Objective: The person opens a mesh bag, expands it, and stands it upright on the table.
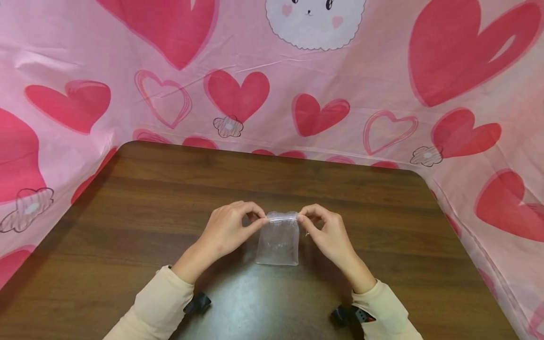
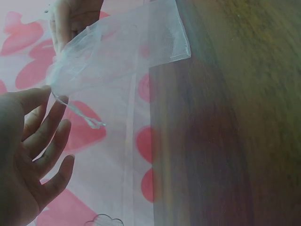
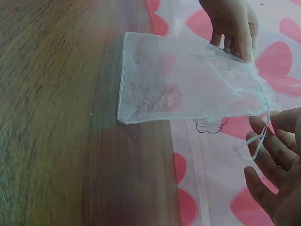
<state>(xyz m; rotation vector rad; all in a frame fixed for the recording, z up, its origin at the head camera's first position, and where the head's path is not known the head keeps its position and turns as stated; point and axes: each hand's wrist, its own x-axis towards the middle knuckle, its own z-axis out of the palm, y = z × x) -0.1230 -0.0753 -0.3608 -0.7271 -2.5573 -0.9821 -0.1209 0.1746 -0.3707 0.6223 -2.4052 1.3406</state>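
Bag point(image 1: 278, 243) held by its mouth end, over table point(image 1: 204, 174). Looks like drawstring-mouth step, opening or cinching, can't tell; next move prob. calls for an even sideways pull, strings point(image 2: 90, 120) kept free. L hand point(image 1: 229, 229) pinches one top corner, R hand point(image 1: 333, 236) t'other, thumbs to fingertips; both angle inward, lower fingers point(image 3: 259, 187) loosely spread.

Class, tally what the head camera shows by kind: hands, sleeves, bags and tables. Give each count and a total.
Left hand and right hand: 2
Left sleeve and right sleeve: 2
Sheer bag: 1
Table: 1
Total: 6
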